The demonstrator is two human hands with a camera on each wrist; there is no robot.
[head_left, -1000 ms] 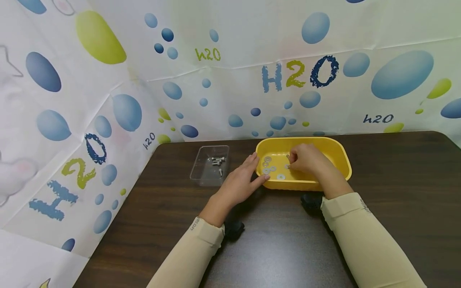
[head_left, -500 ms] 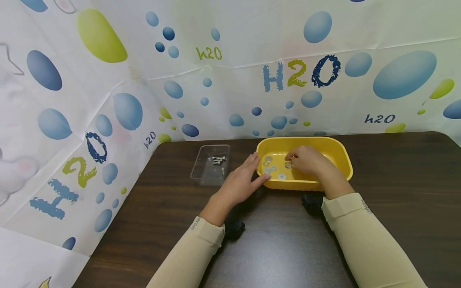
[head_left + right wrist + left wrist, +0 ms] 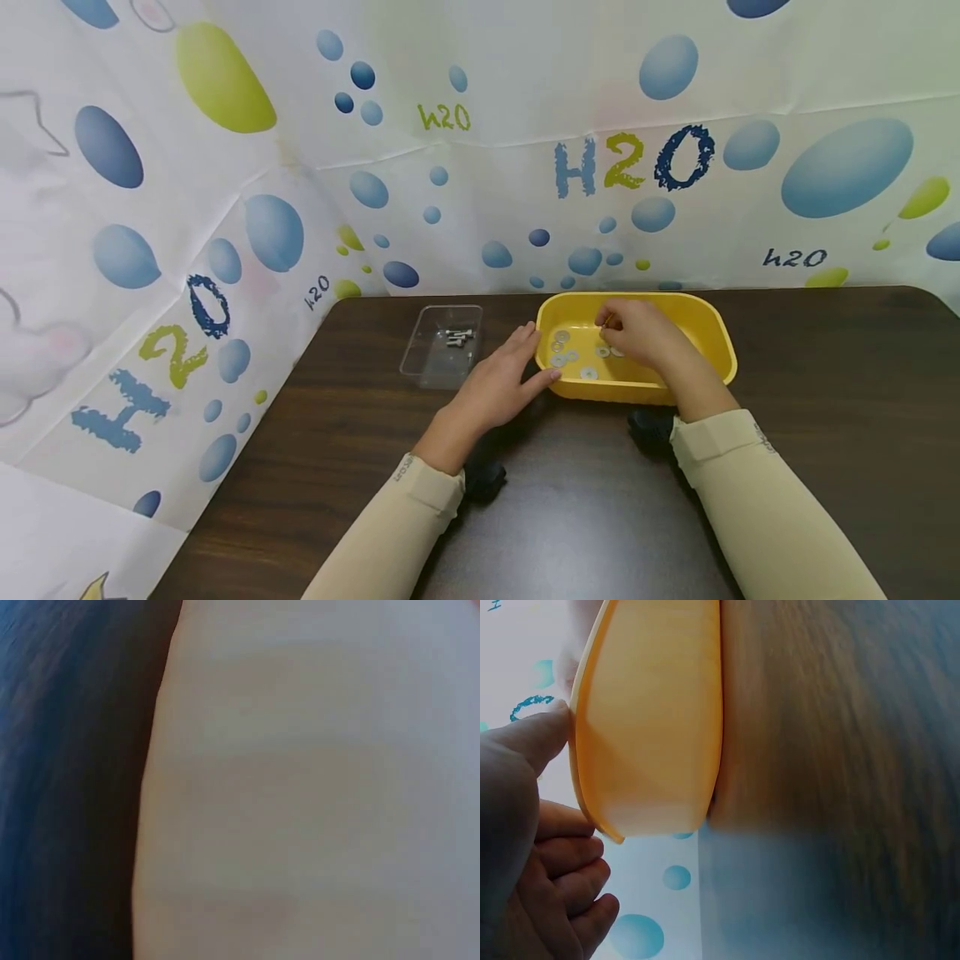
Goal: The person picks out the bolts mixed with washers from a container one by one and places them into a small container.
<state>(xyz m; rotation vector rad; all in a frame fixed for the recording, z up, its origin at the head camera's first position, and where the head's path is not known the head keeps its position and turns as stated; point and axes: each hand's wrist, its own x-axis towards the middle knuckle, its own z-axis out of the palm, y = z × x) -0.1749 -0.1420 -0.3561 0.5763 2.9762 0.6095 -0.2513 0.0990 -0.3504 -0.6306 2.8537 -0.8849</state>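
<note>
Near the back of the table, a yellow tray (image 3: 637, 388) holds several flat metal washers (image 3: 558, 360), mostly at its left end. My left hand (image 3: 491, 383) lies against that end with fingers extended along it and the thumb on the near rim. In the left wrist view, the thumb and index finger touch the tray's rim (image 3: 576, 750) while the other fingers stay loosely bent. My right hand (image 3: 641, 332) reaches into the tray and pinches a small brownish piece, mostly hidden by the fingers. Washers (image 3: 602, 352) lie just below those fingertips.
A clear plastic box (image 3: 442, 367) with several screws (image 3: 459, 337) stands left of the tray. Behind the dark wood table (image 3: 360, 367) hangs a white sheet printed with blue and green drops. The right wrist view is mostly a blurred pale surface.
The right fingertips have shifted slightly within the tray, and two washers now show below them. The screw lying apart in the clear box no longer shows there. The left hand stays put.
</note>
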